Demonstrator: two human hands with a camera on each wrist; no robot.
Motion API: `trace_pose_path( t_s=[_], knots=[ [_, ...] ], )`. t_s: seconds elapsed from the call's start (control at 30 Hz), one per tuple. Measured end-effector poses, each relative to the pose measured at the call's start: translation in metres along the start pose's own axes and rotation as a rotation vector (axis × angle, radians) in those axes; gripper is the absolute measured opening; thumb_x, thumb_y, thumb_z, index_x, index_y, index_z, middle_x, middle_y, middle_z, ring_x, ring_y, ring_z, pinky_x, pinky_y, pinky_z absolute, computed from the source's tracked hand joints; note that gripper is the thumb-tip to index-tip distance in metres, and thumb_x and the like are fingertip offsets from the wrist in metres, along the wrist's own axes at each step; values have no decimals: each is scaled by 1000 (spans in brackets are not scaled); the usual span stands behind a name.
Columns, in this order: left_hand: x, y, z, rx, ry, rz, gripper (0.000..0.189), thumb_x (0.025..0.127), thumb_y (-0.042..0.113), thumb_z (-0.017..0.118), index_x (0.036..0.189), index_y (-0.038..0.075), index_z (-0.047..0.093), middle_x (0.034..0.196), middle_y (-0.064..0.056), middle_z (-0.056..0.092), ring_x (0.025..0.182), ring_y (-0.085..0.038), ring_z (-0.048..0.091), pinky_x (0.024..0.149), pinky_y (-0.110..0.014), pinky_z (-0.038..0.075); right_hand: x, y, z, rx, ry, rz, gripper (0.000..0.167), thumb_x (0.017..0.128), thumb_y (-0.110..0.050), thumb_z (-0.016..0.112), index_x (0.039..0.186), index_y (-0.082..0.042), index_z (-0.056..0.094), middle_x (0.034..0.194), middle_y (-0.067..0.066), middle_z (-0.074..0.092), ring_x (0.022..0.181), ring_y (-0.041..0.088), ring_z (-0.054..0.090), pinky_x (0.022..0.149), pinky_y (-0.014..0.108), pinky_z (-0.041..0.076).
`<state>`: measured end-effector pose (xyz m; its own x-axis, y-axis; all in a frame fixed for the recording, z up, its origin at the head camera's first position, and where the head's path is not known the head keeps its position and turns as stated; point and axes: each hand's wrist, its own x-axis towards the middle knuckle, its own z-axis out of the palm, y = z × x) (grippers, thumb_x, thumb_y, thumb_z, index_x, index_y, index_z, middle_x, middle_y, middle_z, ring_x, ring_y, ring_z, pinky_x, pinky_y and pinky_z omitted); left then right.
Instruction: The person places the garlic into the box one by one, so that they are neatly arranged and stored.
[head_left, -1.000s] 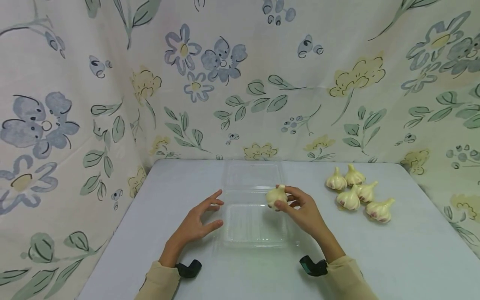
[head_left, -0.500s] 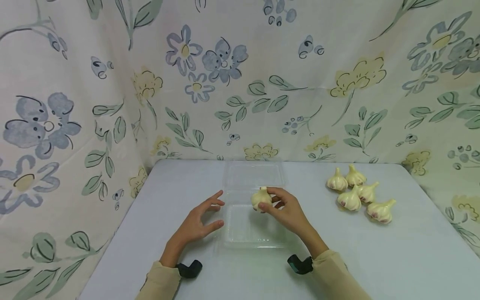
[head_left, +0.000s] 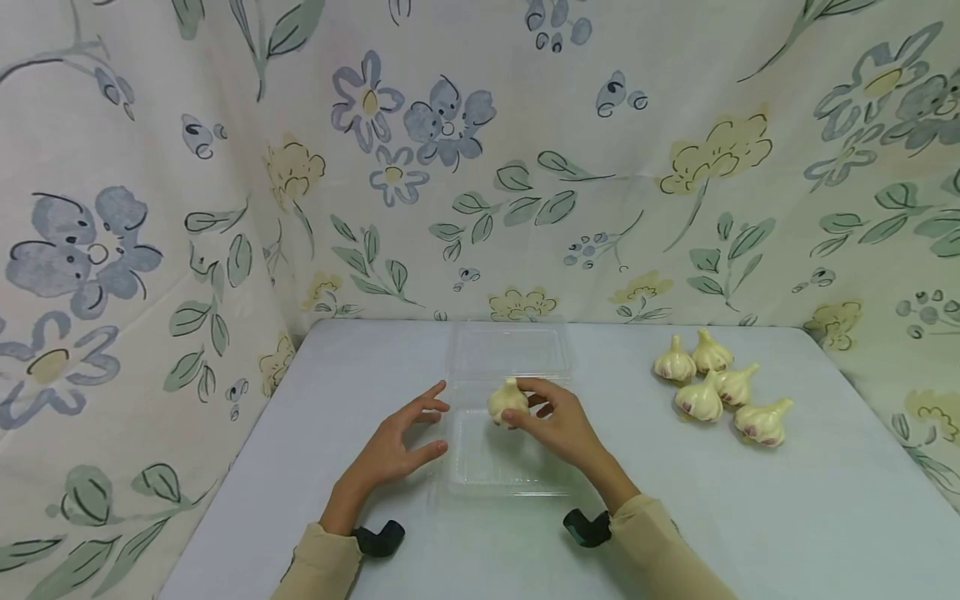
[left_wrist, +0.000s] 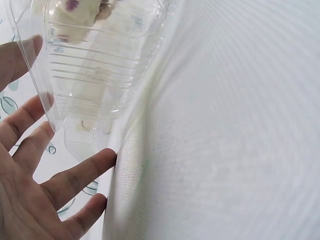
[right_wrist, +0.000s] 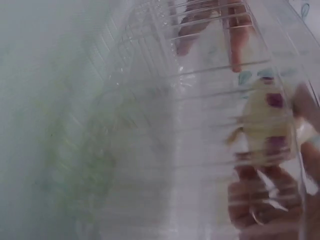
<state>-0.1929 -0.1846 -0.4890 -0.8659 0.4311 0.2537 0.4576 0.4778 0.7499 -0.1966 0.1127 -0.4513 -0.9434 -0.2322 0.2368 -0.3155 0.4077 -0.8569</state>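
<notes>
My right hand [head_left: 558, 422] pinches a garlic bulb [head_left: 507, 404] between thumb and fingers, its stem pointing up. The bulb is held over the base of a clear plastic clamshell box [head_left: 480, 483], which stands with its lid [head_left: 510, 350] laid open toward the back. In the right wrist view, the garlic bulb [right_wrist: 265, 122] and fingers show through the clear wall. At the box's left side my left hand [head_left: 390, 442] has its fingers spread and holds nothing. The left wrist view shows fingertips of the left hand [left_wrist: 40, 170] right at the box's rim [left_wrist: 37, 75].
Several more garlic bulbs [head_left: 699, 398] lie in a group on the right of the white table [head_left: 750, 517]. A floral curtain [head_left: 480, 167] hangs behind the table and along its sides. Both wrists carry small black devices [head_left: 587, 529].
The right hand has moved left with the garlic bulb, from the box's right edge to over its middle. The left hand stays in place at the box's side.
</notes>
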Motion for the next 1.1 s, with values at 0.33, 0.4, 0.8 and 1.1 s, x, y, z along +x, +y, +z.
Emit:
trace_pose_path(
  t_s=[0.33,0.4,0.8,1.1],
  knots=[
    [0,-3,0,-8,-1,0,47,91,24,76,134,15,59,166,8,35,125,-28,66,111,-68,39,9,-2,11,-24,-44,55,48,85,-33,83,129,-15,70,119,3,74,92,16,66,76,27,52],
    [0,-3,0,-9,-1,-3,47,91,25,76,134,15,59,166,8,35,125,-28,66,111,-68,39,11,-1,14,-31,-57,55,48,86,-33,83,128,-15,70,119,3,74,91,15,66,74,26,52],
    [1,-1,0,-14,-7,-12,49,91,25,77,136,16,59,165,5,38,127,-29,65,111,-68,38,17,0,29,-17,-89,55,44,85,-28,83,124,-12,72,116,6,73,90,18,66,72,26,53],
    [5,1,-1,-20,-4,-16,61,91,25,77,147,18,52,149,-6,57,127,-29,64,112,-69,36,18,0,41,-34,-106,-24,42,84,-23,84,122,-8,73,108,9,68,90,20,64,79,38,58]
  ],
)
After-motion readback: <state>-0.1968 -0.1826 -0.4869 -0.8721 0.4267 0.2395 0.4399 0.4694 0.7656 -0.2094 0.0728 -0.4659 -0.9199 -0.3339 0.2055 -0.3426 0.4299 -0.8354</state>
